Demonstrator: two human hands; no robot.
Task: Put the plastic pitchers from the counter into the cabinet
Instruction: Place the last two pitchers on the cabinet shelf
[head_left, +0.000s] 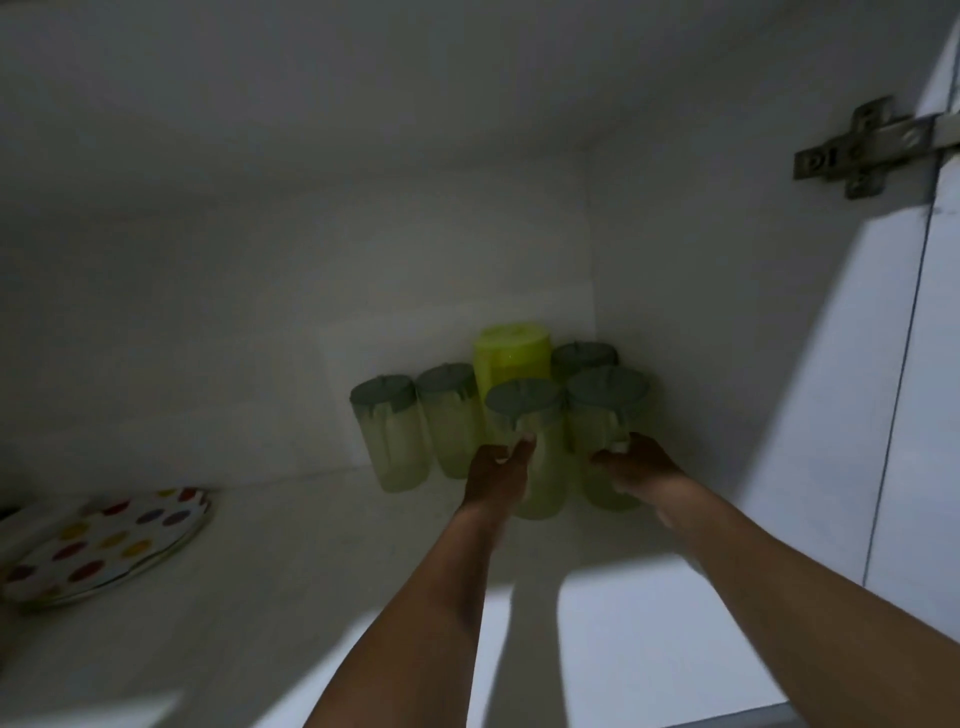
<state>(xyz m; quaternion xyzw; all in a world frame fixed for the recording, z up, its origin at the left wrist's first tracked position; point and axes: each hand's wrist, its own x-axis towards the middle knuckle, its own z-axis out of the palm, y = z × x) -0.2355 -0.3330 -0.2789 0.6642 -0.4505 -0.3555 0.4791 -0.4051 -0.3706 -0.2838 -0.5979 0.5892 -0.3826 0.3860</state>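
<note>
Several pale green plastic pitchers with grey-green lids stand grouped at the back right of the white cabinet shelf (270, 561). A brighter yellow-green pitcher (511, 353) stands behind them. My left hand (498, 475) wraps the left side of the front middle pitcher (540, 457). My right hand (636, 467) grips the front right pitcher (605, 410) at its handle side. Two more pitchers (395, 441) stand to the left, untouched. Both held pitchers stand upright on the shelf.
A stack of plates with coloured dots (104, 545) lies at the shelf's left. The cabinet side wall (675, 312) is close on the right, with a metal hinge (862, 148) and the open door beyond it. The inside is dim.
</note>
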